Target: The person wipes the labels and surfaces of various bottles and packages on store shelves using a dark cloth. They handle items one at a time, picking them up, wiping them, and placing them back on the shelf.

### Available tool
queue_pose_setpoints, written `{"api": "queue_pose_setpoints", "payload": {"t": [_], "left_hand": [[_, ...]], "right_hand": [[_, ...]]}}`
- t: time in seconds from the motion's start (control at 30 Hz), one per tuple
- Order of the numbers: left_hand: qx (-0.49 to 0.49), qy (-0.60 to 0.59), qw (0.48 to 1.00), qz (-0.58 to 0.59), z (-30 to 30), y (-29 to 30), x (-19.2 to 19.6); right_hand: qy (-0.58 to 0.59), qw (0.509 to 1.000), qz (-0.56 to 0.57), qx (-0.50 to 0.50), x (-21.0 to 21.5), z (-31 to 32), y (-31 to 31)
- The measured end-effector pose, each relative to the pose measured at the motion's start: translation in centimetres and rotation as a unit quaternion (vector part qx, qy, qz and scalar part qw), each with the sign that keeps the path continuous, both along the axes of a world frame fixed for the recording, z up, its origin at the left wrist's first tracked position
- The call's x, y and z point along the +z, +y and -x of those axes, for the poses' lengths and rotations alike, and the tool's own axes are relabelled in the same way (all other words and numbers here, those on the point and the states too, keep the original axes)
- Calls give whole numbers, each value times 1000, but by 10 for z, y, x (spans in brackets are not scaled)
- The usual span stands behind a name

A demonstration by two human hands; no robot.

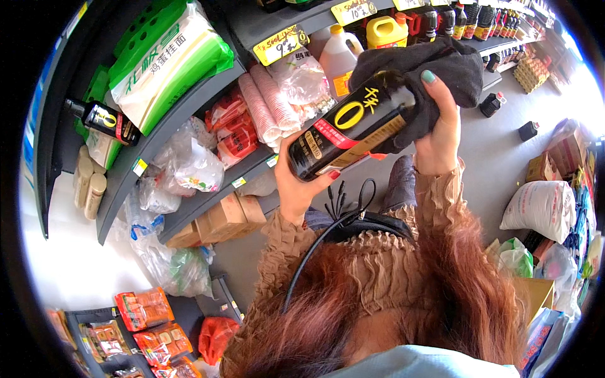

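Note:
A dark sauce bottle (pixel 353 126) with a yellow emblem and a red label band is tilted in front of me, its upper end toward the right. My left hand (pixel 301 179) grips its lower end, fingers wrapped round it. Bunched over the other end lies a dark grey cloth (pixel 457 72), which hides the neck and cap. My right hand (pixel 438 126) is closed on this cloth and presses it against the bottle.
Pink-striped paper cups (pixel 270 107), red packets (pixel 233 129) and plastic bags (pixel 189 157) fill the curved shelf at left. A similar dark bottle (pixel 104 120) lies beside noodle packs (pixel 167 66). More bottles (pixel 472 22) line the far shelf; two dark bottles (pixel 493 104) stand on the floor at right.

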State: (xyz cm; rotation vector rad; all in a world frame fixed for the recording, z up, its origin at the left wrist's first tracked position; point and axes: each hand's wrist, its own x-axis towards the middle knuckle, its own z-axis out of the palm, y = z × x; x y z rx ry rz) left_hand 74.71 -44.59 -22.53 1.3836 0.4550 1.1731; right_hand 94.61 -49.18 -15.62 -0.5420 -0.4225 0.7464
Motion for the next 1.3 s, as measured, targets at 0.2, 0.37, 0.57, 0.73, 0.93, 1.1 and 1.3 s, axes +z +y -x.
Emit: {"api": "queue_pose_setpoints", "payload": {"t": [0.2,0.37,0.57,0.73,0.93,1.1,1.3], "left_hand": [[-142,28,984,109,3,7,-8],[-293,-12,917,269,-2,5,-16],[-231,-60,934,265,-5,4,-11],[-51,-60,996,41,-15,0,-4],[-256,-48,921,289,-1,10,-5],[-356,-89,844,390,0,12,-17],[-253,-27,921,294,9,13,-24]], "right_hand": [[-27,998,-23,51,-6,-12,-4],[-46,995,-52,70,-6,-9,-9],[-7,999,-13,42,-10,-5,-5],[27,999,-29,26,0,1,-4],[-34,995,-50,81,-8,-8,-4],[-61,994,-56,74,-4,-3,-6],[-68,996,-54,-20,12,8,-1]]}}
